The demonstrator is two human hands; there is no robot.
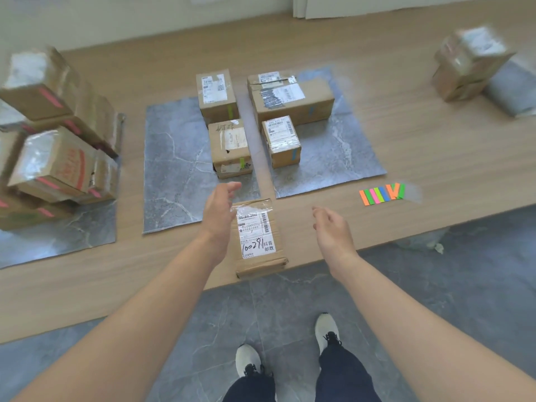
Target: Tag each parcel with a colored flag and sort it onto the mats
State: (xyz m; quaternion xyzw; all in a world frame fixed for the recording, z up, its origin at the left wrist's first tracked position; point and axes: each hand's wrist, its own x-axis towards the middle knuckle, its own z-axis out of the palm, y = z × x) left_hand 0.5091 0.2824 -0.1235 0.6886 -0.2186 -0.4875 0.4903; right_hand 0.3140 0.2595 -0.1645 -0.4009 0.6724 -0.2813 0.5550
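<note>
Head view, looking down: a person stands at a low wooden tabletop (406, 140). One parcel (258, 239) lies at the near edge, label up, no flag visible on it, likely parked there for tagging. The left hand (220, 210) is at its left side, the right hand (330, 227) apart on the right. Fingers (233, 187) on both are relaxed & spread, holding nothing, prob. framing the box for a lift. Flags (381, 194) fan out to the right, in easy reach. Three grey mats sort by colour: left mat (87, 227) w/ pink-flagged boxes, mid mat (174, 169) w/ green, right mat (342, 158) w/ blue. A blurred pile (470, 62) sits far right, no flags visible on it.
</note>
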